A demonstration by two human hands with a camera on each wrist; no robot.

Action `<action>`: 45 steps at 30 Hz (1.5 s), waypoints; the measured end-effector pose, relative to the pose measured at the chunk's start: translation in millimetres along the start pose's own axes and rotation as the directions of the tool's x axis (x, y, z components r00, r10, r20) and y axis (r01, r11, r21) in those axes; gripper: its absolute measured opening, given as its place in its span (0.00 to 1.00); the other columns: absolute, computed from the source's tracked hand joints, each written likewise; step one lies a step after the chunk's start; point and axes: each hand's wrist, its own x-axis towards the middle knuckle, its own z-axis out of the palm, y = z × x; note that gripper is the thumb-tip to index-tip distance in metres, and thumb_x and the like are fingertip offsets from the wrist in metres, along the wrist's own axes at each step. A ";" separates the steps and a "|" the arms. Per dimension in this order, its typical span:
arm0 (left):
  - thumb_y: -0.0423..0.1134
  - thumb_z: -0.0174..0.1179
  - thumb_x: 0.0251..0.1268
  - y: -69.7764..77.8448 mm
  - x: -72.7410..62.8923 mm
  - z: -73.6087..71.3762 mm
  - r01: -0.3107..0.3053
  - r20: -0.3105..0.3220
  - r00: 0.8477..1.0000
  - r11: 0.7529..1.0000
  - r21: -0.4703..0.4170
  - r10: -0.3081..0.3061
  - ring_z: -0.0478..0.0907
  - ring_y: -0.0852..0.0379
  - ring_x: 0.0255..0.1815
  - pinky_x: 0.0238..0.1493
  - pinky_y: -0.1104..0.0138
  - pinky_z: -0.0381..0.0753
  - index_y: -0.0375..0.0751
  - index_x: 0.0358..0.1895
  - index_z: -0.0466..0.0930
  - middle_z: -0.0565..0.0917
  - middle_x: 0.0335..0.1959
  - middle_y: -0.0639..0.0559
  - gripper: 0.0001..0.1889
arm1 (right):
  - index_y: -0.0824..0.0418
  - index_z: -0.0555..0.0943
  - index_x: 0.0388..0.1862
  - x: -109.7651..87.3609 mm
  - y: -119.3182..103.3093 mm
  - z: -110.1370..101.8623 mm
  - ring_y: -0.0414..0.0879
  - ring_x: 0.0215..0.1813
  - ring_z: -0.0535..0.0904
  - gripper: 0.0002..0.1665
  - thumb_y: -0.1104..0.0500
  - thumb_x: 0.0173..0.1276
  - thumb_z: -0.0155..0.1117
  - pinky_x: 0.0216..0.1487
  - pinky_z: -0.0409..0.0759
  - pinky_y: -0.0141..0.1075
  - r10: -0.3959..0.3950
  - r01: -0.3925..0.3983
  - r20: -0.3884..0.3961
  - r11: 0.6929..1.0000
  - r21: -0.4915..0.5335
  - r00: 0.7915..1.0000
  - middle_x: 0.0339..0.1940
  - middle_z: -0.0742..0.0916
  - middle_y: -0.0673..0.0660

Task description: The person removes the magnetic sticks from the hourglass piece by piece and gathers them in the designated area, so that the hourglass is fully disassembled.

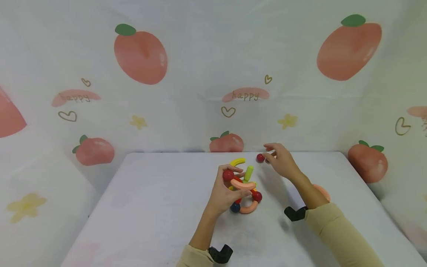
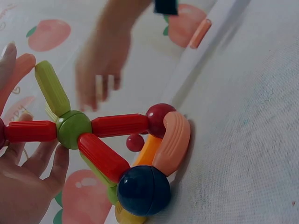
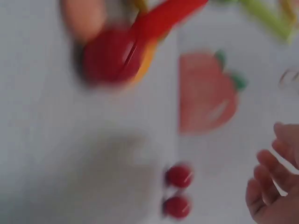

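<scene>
1. From my remote station, I read the left hand [image 1: 222,194] as grasping the ball-and-rod assembly: its thumb bears on the upper peach curved rod [image 1: 243,184], and its fingers wrap behind the upper red ball [image 1: 228,175].
2. Below the left thumb, the navy ball [image 2: 144,190] and lower peach curved rod [image 2: 173,142] appear to rest on the table [image 1: 150,207]. I judge that this base carries the weight, so the grip mainly steadies the top.
3. Just past the left fingertips, the green ball [image 2: 74,129] joins 2 straight red rods and a light-green rod. Gripping to 1 side leaves this joint unobstructed.
4. I see the right hand [image 1: 281,162] released, fingers loosely bent, holding nothing visible.
5. The 2 loose red balls [image 3: 179,175] lie near the right fingertips, apart from them; I judge them placed within reach, clear of the assembly.
6. A loose peach curved rod [image 1: 322,193] lies beside the right forearm, well behind the fingers.
</scene>
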 end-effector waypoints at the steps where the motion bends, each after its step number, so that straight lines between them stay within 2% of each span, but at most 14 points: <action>1: 0.36 0.76 0.57 0.0 0.1 -1.3 -0.009 -0.001 1.000 1.000 -0.004 0.009 0.77 0.45 0.69 0.58 0.63 0.85 0.44 0.65 0.59 0.75 0.64 0.47 0.38 | 0.65 0.75 0.68 -1.9 -14.0 -0.6 0.60 0.49 0.83 0.24 0.58 0.77 0.60 0.49 0.85 0.49 -0.041 0.040 0.024 0.998 0.039 0.999 0.57 0.84 0.67; 5: 0.36 0.76 0.57 -0.1 -0.5 -4.7 -0.038 0.003 0.999 0.999 -0.017 0.039 0.77 0.41 0.69 0.57 0.64 0.85 0.41 0.64 0.59 0.73 0.64 0.39 0.38 | 0.58 0.78 0.67 -10.5 -57.6 2.2 0.53 0.52 0.84 0.22 0.56 0.77 0.61 0.51 0.83 0.43 -0.187 0.167 0.146 0.976 0.137 0.972 0.58 0.87 0.59; 7: 0.37 0.76 0.57 -0.5 -1.3 -4.8 -0.039 0.003 0.999 0.999 -0.015 0.039 0.77 0.41 0.69 0.58 0.64 0.85 0.41 0.64 0.59 0.71 0.65 0.34 0.38 | 0.55 0.79 0.67 -13.8 -69.2 5.4 0.50 0.54 0.82 0.22 0.56 0.76 0.62 0.51 0.82 0.40 -0.233 0.210 0.179 0.968 0.139 0.956 0.59 0.87 0.56; 9: 0.39 0.76 0.57 -0.8 -2.2 -4.1 -0.034 0.003 0.999 0.999 -0.005 0.034 0.77 0.41 0.68 0.58 0.65 0.85 0.41 0.63 0.59 0.71 0.65 0.33 0.38 | 0.55 0.81 0.65 -16.0 -75.5 8.6 0.48 0.54 0.81 0.21 0.57 0.75 0.64 0.51 0.81 0.38 -0.257 0.238 0.183 0.964 0.122 0.949 0.58 0.87 0.54; 17: 0.44 0.77 0.55 2.6 -2.6 2.2 -0.011 0.001 1.000 1.000 0.022 0.011 0.79 0.44 0.63 0.57 0.65 0.85 0.39 0.63 0.58 0.77 0.58 0.40 0.40 | 0.57 0.86 0.53 -19.1 -79.2 14.3 0.46 0.47 0.80 0.16 0.58 0.66 0.73 0.43 0.80 0.34 -0.295 0.295 0.057 0.955 0.011 0.954 0.46 0.88 0.52; 21: 0.44 0.78 0.54 2.6 -2.5 3.5 0.002 -0.004 1.000 1.000 0.006 -0.002 0.80 0.45 0.62 0.56 0.64 0.86 0.46 0.60 0.61 0.77 0.55 0.40 0.37 | 0.59 0.86 0.49 -18.1 -77.2 15.0 0.46 0.44 0.80 0.14 0.60 0.65 0.74 0.43 0.82 0.35 -0.324 0.322 -0.045 0.946 -0.039 0.945 0.43 0.88 0.54; 23: 0.43 0.78 0.54 2.0 -2.7 3.5 0.006 -0.001 1.000 1.000 -0.001 -0.006 0.80 0.46 0.63 0.57 0.64 0.85 0.50 0.58 0.62 0.78 0.54 0.39 0.36 | 0.61 0.85 0.49 -16.7 -75.1 12.9 0.47 0.42 0.80 0.15 0.61 0.65 0.74 0.42 0.82 0.34 -0.307 0.305 -0.114 0.952 -0.035 0.945 0.43 0.87 0.56; 26: 0.43 0.78 0.54 0.9 -2.7 2.9 0.010 0.008 1.000 1.000 -0.007 -0.010 0.79 0.48 0.67 0.59 0.64 0.84 0.50 0.58 0.61 0.78 0.54 0.37 0.35 | 0.64 0.84 0.51 -14.5 -66.5 4.3 0.48 0.39 0.81 0.15 0.62 0.67 0.72 0.39 0.81 0.28 -0.236 0.243 -0.199 0.970 0.012 0.951 0.44 0.86 0.59; 28: 0.42 0.78 0.55 0.3 -2.5 2.3 0.009 0.012 1.000 1.000 -0.009 -0.009 0.78 0.48 0.69 0.61 0.64 0.83 0.44 0.60 0.60 0.77 0.55 0.36 0.37 | 0.64 0.84 0.53 -15.8 -57.1 -5.9 0.50 0.40 0.82 0.16 0.61 0.68 0.71 0.39 0.79 0.25 -0.170 0.185 -0.229 0.982 0.047 0.959 0.45 0.85 0.61; 30: 0.42 0.78 0.55 0.2 -1.8 2.0 0.015 0.017 1.000 1.000 -0.009 -0.014 0.78 0.49 0.69 0.61 0.65 0.83 0.38 0.61 0.58 0.77 0.54 0.36 0.40 | 0.64 0.84 0.55 -21.5 -42.1 -17.8 0.52 0.43 0.82 0.16 0.60 0.70 0.69 0.41 0.77 0.22 -0.117 0.130 -0.240 0.991 0.039 0.964 0.47 0.85 0.62; 33: 0.41 0.78 0.55 0.7 -1.1 2.1 0.031 0.021 0.999 0.999 -0.010 -0.031 0.78 0.50 0.69 0.62 0.65 0.82 0.33 0.63 0.56 0.78 0.55 0.38 0.42 | 0.64 0.83 0.56 -39.0 -13.4 -36.9 0.56 0.46 0.82 0.17 0.57 0.72 0.67 0.41 0.75 0.21 -0.029 0.026 -0.243 1.000 -0.013 0.970 0.49 0.85 0.64; 36: 0.40 0.78 0.54 1.5 -0.6 3.4 0.045 0.026 0.999 0.999 -0.013 -0.045 0.77 0.50 0.69 0.62 0.65 0.82 0.37 0.63 0.57 0.79 0.55 0.39 0.41 | 0.63 0.82 0.59 -64.4 20.5 -54.7 0.56 0.47 0.82 0.21 0.52 0.75 0.65 0.37 0.76 0.23 0.093 -0.110 -0.229 0.992 -0.059 0.969 0.53 0.86 0.65; 41: 0.40 0.78 0.55 1.9 -1.2 2.8 0.030 0.026 0.999 0.999 -0.019 -0.029 0.77 0.49 0.69 0.62 0.65 0.83 0.42 0.62 0.59 0.79 0.55 0.37 0.38 | 0.66 0.80 0.62 -100.2 73.2 -75.5 0.63 0.49 0.82 0.26 0.48 0.76 0.61 0.37 0.74 0.33 0.287 -0.319 -0.228 0.940 -0.119 0.930 0.56 0.85 0.72; 45: 0.37 0.77 0.55 1.9 -2.8 1.0 0.017 0.016 1.000 1.000 -0.026 -0.016 0.76 0.47 0.71 0.62 0.66 0.82 0.42 0.61 0.59 0.79 0.55 0.36 0.37 | 0.70 0.78 0.63 -121.8 105.2 -86.6 0.67 0.54 0.78 0.29 0.48 0.77 0.58 0.36 0.71 0.35 0.417 -0.454 -0.232 0.881 -0.136 0.879 0.59 0.82 0.75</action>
